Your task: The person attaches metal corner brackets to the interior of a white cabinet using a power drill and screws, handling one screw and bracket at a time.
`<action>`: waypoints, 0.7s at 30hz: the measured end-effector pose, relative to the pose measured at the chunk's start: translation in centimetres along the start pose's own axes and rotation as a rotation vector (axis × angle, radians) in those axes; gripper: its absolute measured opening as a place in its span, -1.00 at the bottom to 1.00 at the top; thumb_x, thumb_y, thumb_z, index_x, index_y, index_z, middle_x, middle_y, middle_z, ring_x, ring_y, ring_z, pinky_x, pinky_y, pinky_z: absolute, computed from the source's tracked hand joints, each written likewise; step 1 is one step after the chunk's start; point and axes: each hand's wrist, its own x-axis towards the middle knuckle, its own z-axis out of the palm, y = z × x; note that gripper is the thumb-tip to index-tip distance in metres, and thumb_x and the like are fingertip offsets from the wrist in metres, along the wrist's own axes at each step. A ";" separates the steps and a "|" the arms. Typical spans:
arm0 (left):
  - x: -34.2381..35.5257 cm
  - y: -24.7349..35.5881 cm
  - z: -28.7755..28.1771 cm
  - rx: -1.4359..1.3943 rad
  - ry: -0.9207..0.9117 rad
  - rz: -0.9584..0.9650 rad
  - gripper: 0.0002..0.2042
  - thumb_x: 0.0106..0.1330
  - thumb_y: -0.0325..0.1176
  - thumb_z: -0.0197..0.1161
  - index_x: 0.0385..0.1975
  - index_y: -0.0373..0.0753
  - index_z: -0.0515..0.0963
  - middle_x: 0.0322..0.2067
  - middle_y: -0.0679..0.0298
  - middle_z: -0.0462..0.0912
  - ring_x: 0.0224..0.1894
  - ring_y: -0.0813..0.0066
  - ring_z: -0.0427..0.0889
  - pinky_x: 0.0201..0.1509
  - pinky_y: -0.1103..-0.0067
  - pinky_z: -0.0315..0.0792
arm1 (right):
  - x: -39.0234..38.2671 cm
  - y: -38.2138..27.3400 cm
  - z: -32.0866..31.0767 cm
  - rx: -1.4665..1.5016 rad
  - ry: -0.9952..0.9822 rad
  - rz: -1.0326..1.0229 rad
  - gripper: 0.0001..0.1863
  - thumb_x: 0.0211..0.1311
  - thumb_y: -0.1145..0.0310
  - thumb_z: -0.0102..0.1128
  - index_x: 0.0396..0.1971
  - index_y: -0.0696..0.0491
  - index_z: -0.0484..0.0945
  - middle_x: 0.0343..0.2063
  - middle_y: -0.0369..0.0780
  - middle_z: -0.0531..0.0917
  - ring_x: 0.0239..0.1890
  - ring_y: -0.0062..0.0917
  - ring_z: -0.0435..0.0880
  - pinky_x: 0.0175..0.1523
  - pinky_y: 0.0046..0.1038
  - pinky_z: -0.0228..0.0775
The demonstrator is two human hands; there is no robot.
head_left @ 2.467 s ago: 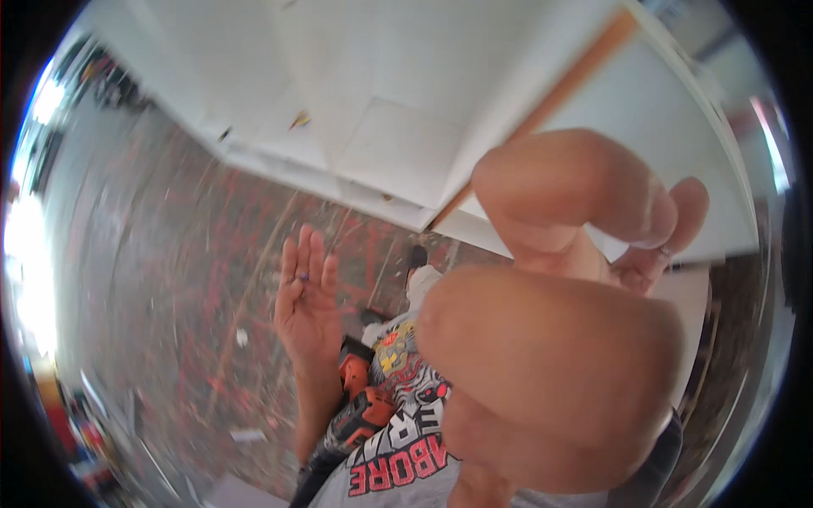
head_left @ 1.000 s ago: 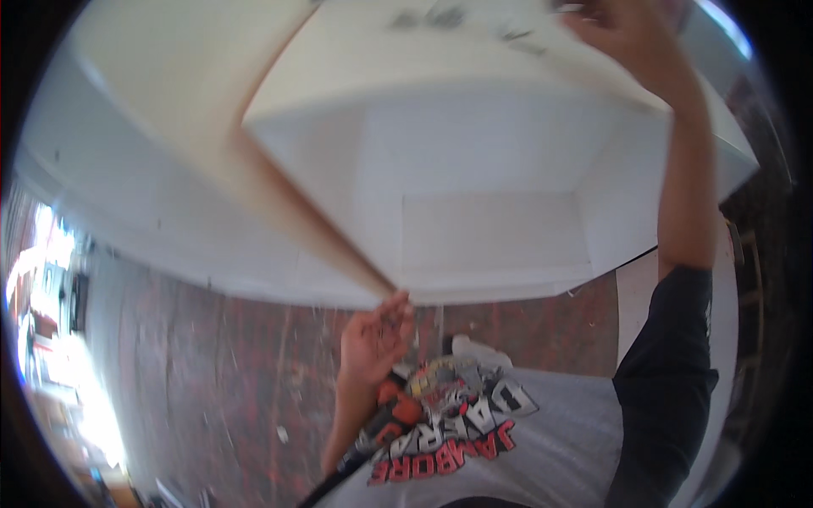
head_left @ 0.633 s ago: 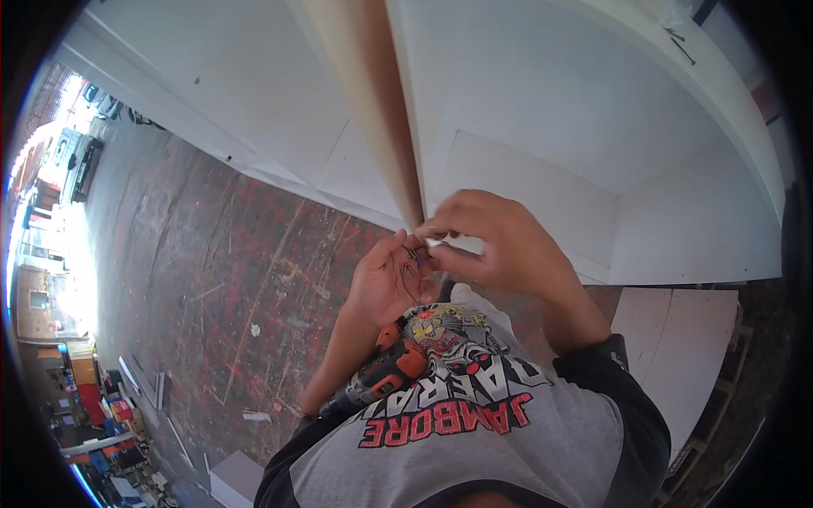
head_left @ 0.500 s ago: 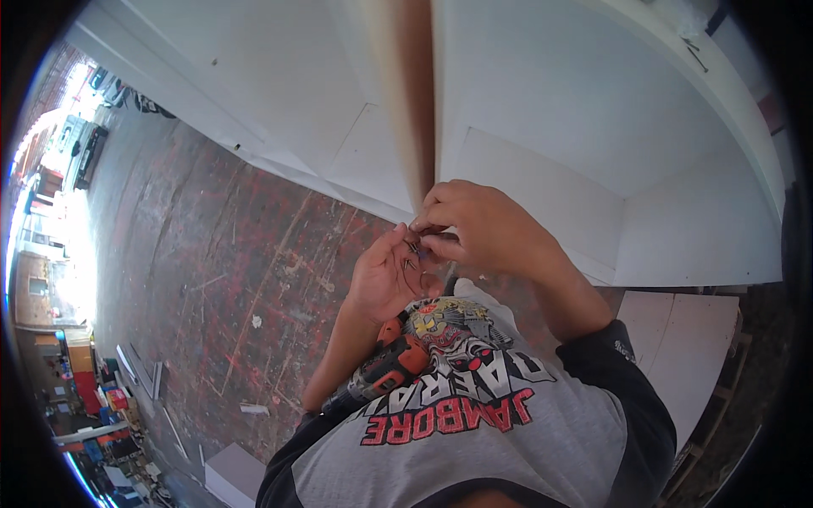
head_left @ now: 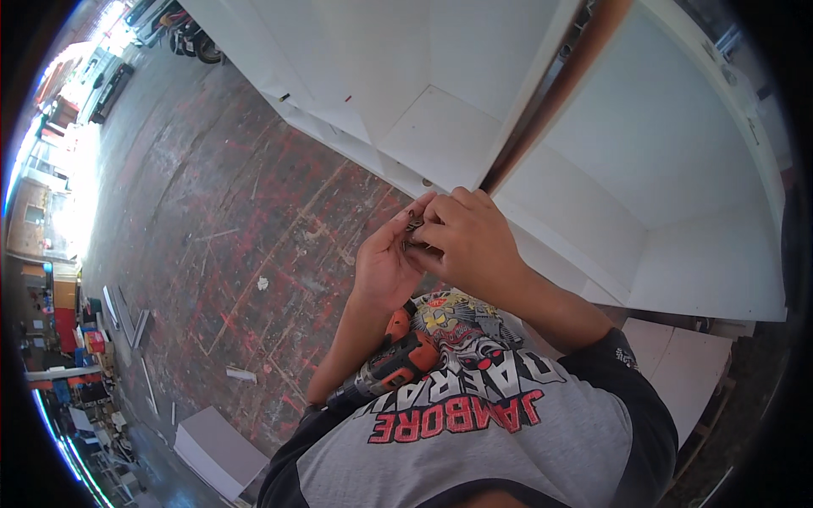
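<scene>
My left hand (head_left: 385, 267) is palm up and cupped round several small screws (head_left: 412, 227). Over it, my right hand (head_left: 470, 237) reaches in with curled fingers, its fingertips pressed among the screws; what they pinch is hidden. An orange and black cordless drill (head_left: 394, 368) lies against my shirt, beside my left forearm. Just beyond my hands are two large white cabinets, a left one (head_left: 373, 59) and a right one (head_left: 677, 161), with a narrow brown-edged gap between them.
White panels (head_left: 677, 360) rest on a wooden pallet at the right. A white block-like box (head_left: 216, 453) and several metal strips (head_left: 127, 317) lie on the stained floor (head_left: 220, 212) at left. A motorcycle (head_left: 195, 42) stands far left, and cluttered goods line the lower left edge.
My view has turned, so the cabinets and the gap shift rightward. My right hand has closed further over my left palm, covering more of the screws.
</scene>
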 end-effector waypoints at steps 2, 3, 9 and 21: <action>-1.2 1.0 -1.2 0.001 0.009 0.022 -0.53 0.58 -0.25 -0.26 0.35 -0.41 0.26 0.15 0.08 0.52 0.16 0.31 0.56 0.29 0.31 0.44 | 0.8 -1.6 1.4 -0.030 -0.019 0.026 -0.85 -0.14 0.31 0.48 -0.53 -0.04 0.68 -0.43 -0.36 0.57 -0.30 -0.46 0.54 -0.15 -0.34 0.33; -1.7 1.4 -1.8 0.007 0.032 0.039 -0.52 0.58 -0.25 -0.27 0.35 -0.41 0.25 0.16 0.07 0.51 0.18 0.29 0.56 0.30 0.31 0.44 | 1.2 -2.2 2.0 -0.027 -0.021 0.019 -0.85 -0.14 0.31 0.48 -0.53 -0.04 0.68 -0.43 -0.36 0.57 -0.30 -0.46 0.54 -0.15 -0.34 0.33; -4.8 4.1 -2.7 -0.060 0.047 0.081 -0.53 0.58 -0.25 -0.26 0.34 -0.42 0.25 0.22 0.05 0.47 0.23 0.23 0.52 0.30 0.29 0.43 | 2.8 -4.9 3.7 0.082 -0.015 0.025 -0.83 -0.12 0.38 0.42 -0.49 -0.02 0.59 -0.48 -0.33 0.59 -0.39 -0.40 0.55 -0.21 -0.34 0.36; -7.9 6.7 -4.6 0.005 -0.062 0.190 -0.49 0.43 -0.39 -0.23 0.36 -0.44 0.21 0.26 0.00 0.42 0.31 0.15 0.46 0.33 0.20 0.43 | 4.6 -6.6 4.5 0.565 -0.031 0.235 -0.79 0.19 0.45 0.32 -0.16 0.06 0.70 -0.28 -0.16 0.73 -0.25 -0.39 0.70 -0.12 -0.40 0.54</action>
